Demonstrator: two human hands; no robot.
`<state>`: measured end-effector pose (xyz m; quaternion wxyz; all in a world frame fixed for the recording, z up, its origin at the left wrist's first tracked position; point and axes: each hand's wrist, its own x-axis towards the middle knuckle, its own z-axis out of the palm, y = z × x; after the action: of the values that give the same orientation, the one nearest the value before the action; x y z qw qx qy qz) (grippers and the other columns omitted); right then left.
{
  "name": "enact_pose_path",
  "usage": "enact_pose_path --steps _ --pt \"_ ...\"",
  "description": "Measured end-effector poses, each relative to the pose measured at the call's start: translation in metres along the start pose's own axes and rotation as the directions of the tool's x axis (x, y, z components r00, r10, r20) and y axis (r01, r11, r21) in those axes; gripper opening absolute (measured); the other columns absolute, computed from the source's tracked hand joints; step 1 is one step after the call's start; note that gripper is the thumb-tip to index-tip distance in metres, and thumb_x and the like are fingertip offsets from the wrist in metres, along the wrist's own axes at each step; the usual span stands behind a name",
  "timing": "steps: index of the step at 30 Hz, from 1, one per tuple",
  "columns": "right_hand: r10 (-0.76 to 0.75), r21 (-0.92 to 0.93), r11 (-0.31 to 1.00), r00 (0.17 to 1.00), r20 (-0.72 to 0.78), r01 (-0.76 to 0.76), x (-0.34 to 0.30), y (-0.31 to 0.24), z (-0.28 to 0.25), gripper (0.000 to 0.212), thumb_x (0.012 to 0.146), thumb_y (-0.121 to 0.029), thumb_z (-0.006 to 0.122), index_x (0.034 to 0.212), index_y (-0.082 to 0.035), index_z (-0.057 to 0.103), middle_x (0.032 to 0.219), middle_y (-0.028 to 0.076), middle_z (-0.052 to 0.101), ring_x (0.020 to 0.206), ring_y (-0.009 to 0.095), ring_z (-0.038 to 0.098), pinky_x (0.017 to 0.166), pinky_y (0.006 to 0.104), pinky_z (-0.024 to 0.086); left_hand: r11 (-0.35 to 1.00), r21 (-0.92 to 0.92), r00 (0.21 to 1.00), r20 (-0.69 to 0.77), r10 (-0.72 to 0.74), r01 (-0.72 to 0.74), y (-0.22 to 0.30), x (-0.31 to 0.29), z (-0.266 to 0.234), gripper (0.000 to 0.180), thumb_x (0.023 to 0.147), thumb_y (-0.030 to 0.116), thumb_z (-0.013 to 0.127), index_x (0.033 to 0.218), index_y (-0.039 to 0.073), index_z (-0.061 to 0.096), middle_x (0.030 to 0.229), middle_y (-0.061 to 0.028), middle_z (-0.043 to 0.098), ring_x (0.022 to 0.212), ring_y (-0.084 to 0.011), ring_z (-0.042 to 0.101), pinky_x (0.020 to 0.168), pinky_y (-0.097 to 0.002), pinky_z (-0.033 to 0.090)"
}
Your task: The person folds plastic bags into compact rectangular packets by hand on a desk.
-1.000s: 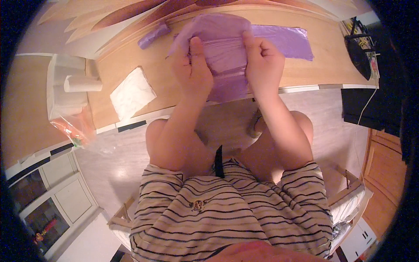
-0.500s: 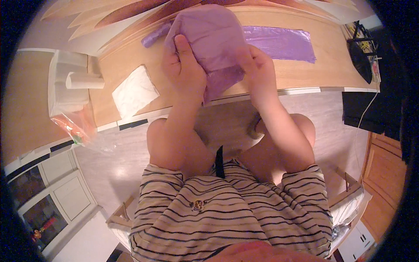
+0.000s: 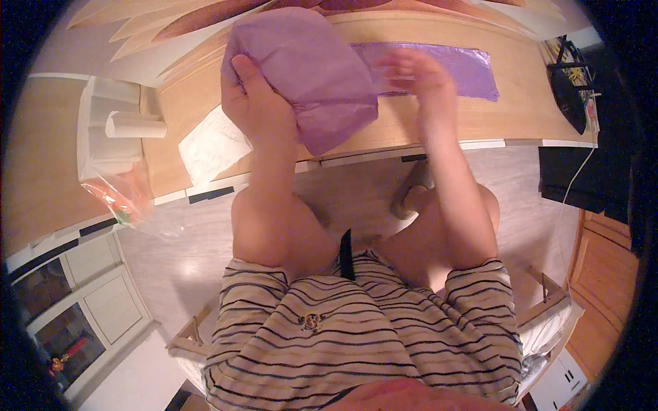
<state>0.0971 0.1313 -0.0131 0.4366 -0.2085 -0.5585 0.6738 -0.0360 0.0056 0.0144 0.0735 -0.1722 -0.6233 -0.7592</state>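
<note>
Looks down from head height, close above the striped shirt (image 3: 370, 322), and faces forward over the desk (image 3: 524, 85) to the wall (image 3: 199, 27).

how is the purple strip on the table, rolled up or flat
Laid flat: the purple strip stretches as a long, shiny band along the table. Whether it is folded in layers, I cannot tell.

Warm, rather dim light, the rim falling to grainy black. A soft glare spot sits on the floor (image 3: 188, 268) at left; highlights glint on the flat purple film (image 3: 473, 72) and clear bag (image 3: 127, 195). The right fingers (image 3: 411, 65) are blurred. Fisheye distortion bows the bench (image 3: 528, 103).
</note>
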Motion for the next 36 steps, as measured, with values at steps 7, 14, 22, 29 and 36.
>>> enact_pose_path --steps 7,14,22,29,36 --pt "0.118 -0.495 0.869 0.978 0.173 -0.018 -0.037 -0.002 0.03 0.019 0.085 -0.02 0.07 0.092 -0.003 0.068 0.067 0.007 0.062 0.062 0.015 0.06 0.057 0.0292 0.047 0.997 -0.073 0.999 0.047 -0.005 0.008 0.002 -0.005 0.002 0.039 0.102 0.03 0.044 0.116 -0.003 0.059 0.109 -0.0101 0.065 0.097 -0.0167 0.06 0.086 -0.0287 0.048" --pt "-0.07 -0.496 0.868 0.993 -0.096 0.013 0.018 -0.01 -0.02 0.015 0.091 -0.017 0.063 0.093 -0.004 0.07 0.07 0.001 0.064 0.062 0.01 0.056 0.054 0.024 0.042 1.0 0.0 0.997 -0.074 0.015 -0.015 0.009 0.018 -0.017 0.037 0.102 0.026 0.043 0.119 -0.004 0.056 0.112 -0.0115 0.062 0.098 -0.0196 0.06 0.086 -0.0306 0.049" --pt "0.161 0.062 0.982 0.959 0.235 -0.18 -0.02 0.01 0.031 0.026 0.093 -0.023 0.062 0.102 0.001 0.065 0.091 0.007 0.068 0.078 0.012 0.063 0.067 0.0264 0.052 0.985 -0.135 0.994 -0.001 -0.108 0.107 0.012 0.005 -0.008 0.04 0.103 0.03 0.043 0.118 -0.005 0.055 0.111 -0.0109 0.062 0.098 -0.017 0.059 0.085 -0.0293 0.048" --pt "0.189 -0.367 0.917 0.98 0.054 -0.157 -0.021 -0.018 0.035 0.023 0.091 -0.022 0.064 0.093 0.0 0.068 0.072 0.006 0.066 0.067 0.01 0.059 0.059 0.0272 0.047 0.994 -0.038 0.984 0.154 -0.093 0.1 -0.001 0.006 -0.004 0.039 0.099 0.03 0.051 0.118 -0.004 0.057 0.108 -0.0101 0.064 0.098 -0.0165 0.059 0.085 -0.029 0.047" --pt "0.005 -0.495 0.869 1.0 0.0 -0.005 -0.028 -0.031 0.034 0.019 0.092 -0.018 0.062 0.088 0.0 0.069 0.066 0.004 0.061 0.06 0.007 0.051 0.055 0.024 0.041 0.975 0.178 0.978 0.184 0.1 -0.133 0.001 0.018 -0.015 0.033 0.099 0.023 0.05 0.12 -0.001 0.057 0.082 -0.0076 0.065 0.07 -0.0112 0.059 0.062 -0.0241 0.048"
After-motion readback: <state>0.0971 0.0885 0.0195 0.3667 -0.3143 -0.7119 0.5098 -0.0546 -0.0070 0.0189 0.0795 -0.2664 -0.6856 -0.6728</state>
